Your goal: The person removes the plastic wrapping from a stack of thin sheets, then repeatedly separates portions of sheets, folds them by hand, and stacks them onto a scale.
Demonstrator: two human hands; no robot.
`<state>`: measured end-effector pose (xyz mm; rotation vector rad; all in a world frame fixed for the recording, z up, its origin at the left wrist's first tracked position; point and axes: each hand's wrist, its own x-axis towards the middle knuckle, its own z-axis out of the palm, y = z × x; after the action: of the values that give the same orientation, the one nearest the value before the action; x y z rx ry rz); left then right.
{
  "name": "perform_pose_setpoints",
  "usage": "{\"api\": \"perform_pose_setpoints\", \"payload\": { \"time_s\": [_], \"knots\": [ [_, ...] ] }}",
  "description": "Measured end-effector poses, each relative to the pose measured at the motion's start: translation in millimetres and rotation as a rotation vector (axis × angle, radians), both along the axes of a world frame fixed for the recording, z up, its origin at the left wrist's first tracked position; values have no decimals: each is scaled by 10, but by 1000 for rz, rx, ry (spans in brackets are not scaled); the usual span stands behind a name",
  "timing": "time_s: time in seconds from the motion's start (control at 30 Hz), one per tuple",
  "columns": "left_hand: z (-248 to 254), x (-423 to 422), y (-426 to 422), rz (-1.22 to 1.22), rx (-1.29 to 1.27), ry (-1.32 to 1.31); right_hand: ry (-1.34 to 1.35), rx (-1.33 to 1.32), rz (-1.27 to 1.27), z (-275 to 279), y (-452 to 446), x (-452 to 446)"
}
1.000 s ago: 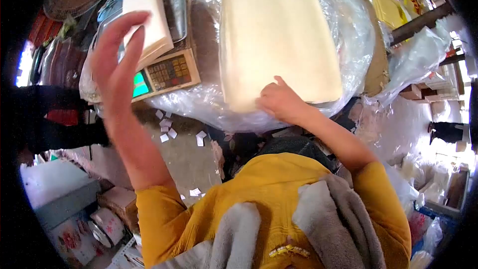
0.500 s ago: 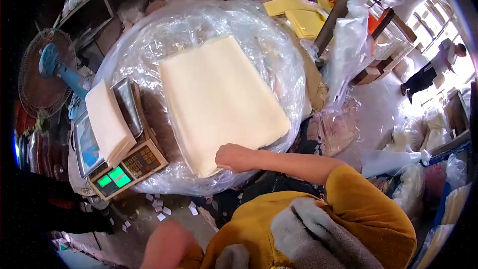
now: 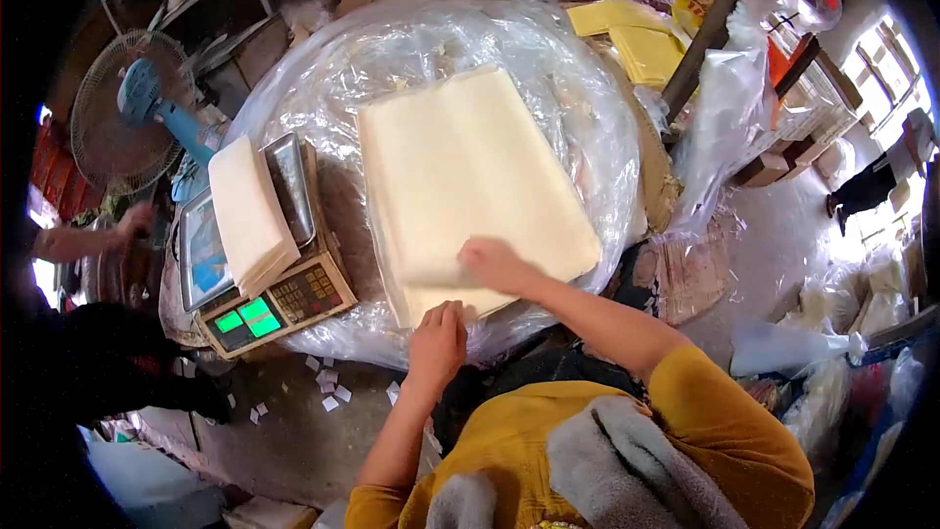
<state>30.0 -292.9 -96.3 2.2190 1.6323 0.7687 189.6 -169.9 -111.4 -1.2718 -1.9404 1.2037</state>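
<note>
A stack of large cream paper sheets (image 3: 480, 167) lies on a round surface covered in clear plastic (image 3: 323, 69). My right hand (image 3: 494, 266) is closed over the near part of the stack, somewhat blurred. It grips the near edge of the upper paper, which is raised and curled back from the layers below. At the near left corner, my left hand (image 3: 439, 335) has its fingers bent together on the edge of the lower sheets. How many sheets each hand holds cannot be made out.
Left of the stack, a digital scale (image 3: 279, 309) with green displays carries a smaller folded paper bundle (image 3: 250, 216). Behind it stands a blue fan (image 3: 142, 98). Another person's arm (image 3: 88, 240) reaches in at left. Yellow sheets (image 3: 641, 44) lie at the back right. A person (image 3: 886, 171) stands far right.
My left hand has come up from the lower left to the stack's near edge. My right hand has moved away from my body, curling the paper edge back. Another person's arm has appeared at left.
</note>
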Motion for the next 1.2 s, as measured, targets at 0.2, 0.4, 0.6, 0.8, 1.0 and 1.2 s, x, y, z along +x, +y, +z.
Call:
{"api": "perform_pose_setpoints", "payload": {
  "time_s": [0.2, 0.4, 0.6, 0.8, 1.0, 1.2],
  "knots": [
    [66, 44, 279, 56, -84, -2, 63, 36, 68, 712, -144, 354],
    [-119, 139, 534, -103, 118, 101, -214, 165, 96, 256, -186, 491],
    [30, 196, 869, 18, -263, 246, -133, 270, -180, 1023, 348, 631],
    [-118, 214, 1533, 91, -17, 177, -268, 338, 89, 1122, 338, 515],
    [-29, 337, 1629, 204, -323, 430, -207, 629, -23, 1967, 604, 623],
    [110, 373, 1626, 221, -343, 443, -246, 1146, -21, 2472, 75, 671]
  ]
}}
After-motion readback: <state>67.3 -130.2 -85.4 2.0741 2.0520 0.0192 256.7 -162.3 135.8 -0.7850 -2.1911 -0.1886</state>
